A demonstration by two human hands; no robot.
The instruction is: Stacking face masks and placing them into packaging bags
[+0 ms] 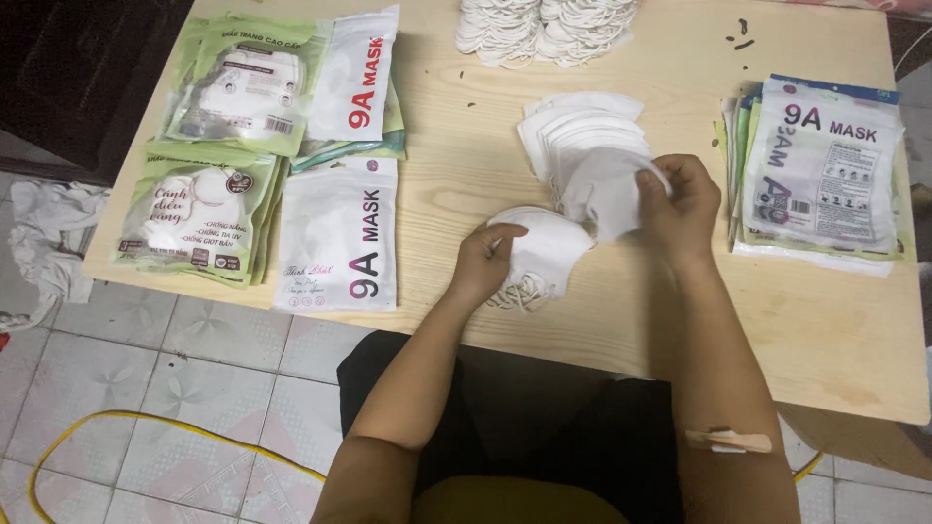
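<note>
My left hand (482, 262) grips a small stack of folded white face masks (544, 247) against the wooden table (680, 320), ear loops hanging out below. My right hand (680, 204) pinches the top mask of a fanned row of white masks (582, 136) lying just behind, lifting its edge. The two hands are close together near the table's middle.
Stacks of packaged masks in green and white pouches (233, 146) lie at the left, with a white pouch (340, 233) beside them. More pouches (820, 175) are stacked at the right. A heap of loose white masks (544, 29) sits at the far edge. A yellow cable (146, 422) runs across the tiled floor.
</note>
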